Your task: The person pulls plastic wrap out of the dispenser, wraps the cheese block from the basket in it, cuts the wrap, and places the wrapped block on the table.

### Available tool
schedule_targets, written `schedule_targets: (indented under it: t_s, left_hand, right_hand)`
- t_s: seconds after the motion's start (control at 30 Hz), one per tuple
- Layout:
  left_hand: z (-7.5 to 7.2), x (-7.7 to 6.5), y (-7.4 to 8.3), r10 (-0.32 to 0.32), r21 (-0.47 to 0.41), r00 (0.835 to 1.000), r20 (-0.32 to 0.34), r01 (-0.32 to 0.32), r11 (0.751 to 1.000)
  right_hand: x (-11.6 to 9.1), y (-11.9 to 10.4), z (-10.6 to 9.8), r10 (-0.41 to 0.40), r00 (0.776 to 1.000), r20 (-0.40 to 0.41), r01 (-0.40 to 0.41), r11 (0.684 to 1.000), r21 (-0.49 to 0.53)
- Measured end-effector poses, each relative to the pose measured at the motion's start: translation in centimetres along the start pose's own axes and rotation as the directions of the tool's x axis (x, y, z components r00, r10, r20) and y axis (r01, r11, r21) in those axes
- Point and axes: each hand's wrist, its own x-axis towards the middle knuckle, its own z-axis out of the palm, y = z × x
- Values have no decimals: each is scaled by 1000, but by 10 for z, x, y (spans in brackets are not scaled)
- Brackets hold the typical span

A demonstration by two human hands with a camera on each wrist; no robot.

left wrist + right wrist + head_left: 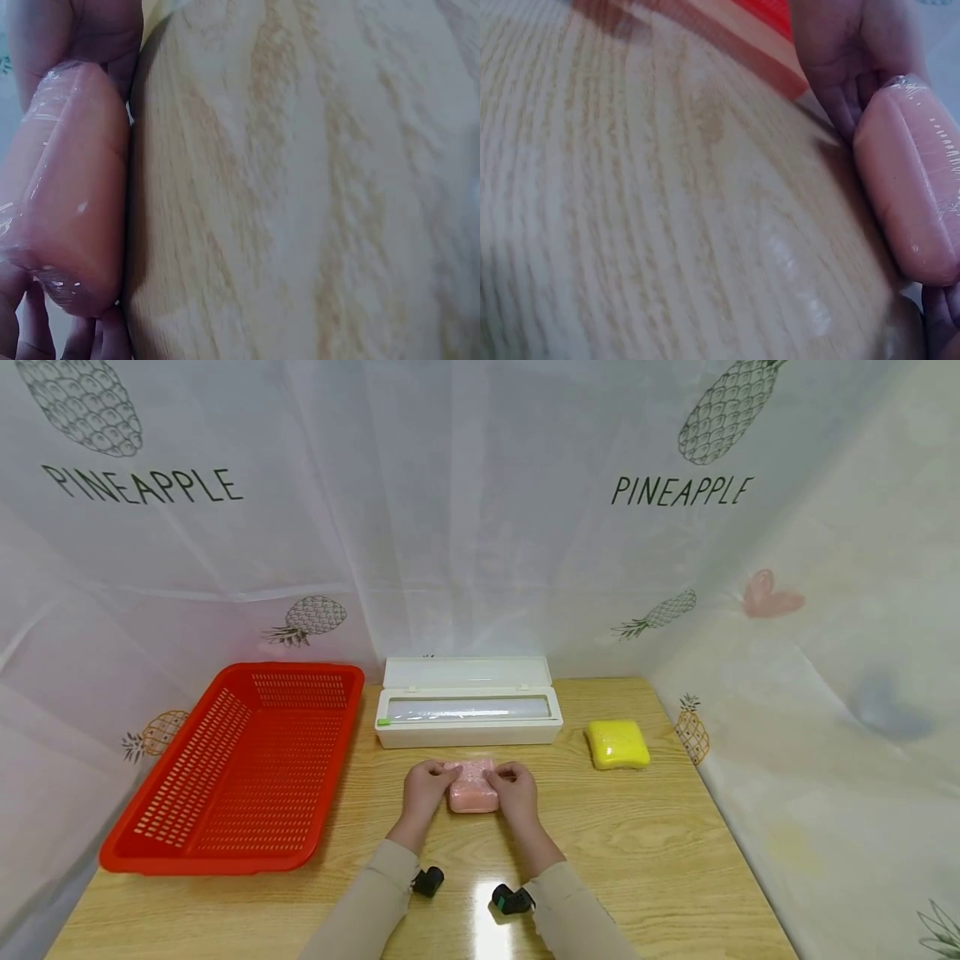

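Observation:
A pink block (474, 798) wrapped in clear plastic film lies on the wooden table in the head view, between the two hands. My left hand (424, 792) holds its left end, the thumb on the wrapped top. At the opposite end my right hand (517, 790) grips in the same way, its thumb near the middle of the film. The left wrist view shows the block's smooth side (82, 187) low over the wood, with curled fingers (112, 330) at its lower end. In the right wrist view, film is gathered at the upper end of the block (900, 180).
Just behind the hands stands a white film dispenser (468, 733), lid raised, with a roll inside. A red plastic basket (341, 760) occupies the left side. To the right sits a yellow wrapped block (617, 744). Pineapple-print cloth (480, 527) hangs around the table (637, 860).

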Motion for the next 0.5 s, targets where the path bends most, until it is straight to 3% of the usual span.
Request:
schedule_targets:
  t_s: [0.2, 0.37, 0.5]
  left_hand:
    - [-2, -1, -2, 46, -36, 999, 5, -45, 998]
    - [-5, -3, -2, 168, -132, 984, 58, -159, 978]
    - [-6, 0, -3, 146, -117, 981, 127, -131, 984]
  right_hand:
    - [-3, 2, -1, -36, 999, 29, 33, 995, 89]
    - [-5, 4, -2, -60, 997, 45, 56, 994, 95]
    - [-5, 5, -4, -41, 996, 81, 36, 997, 68]
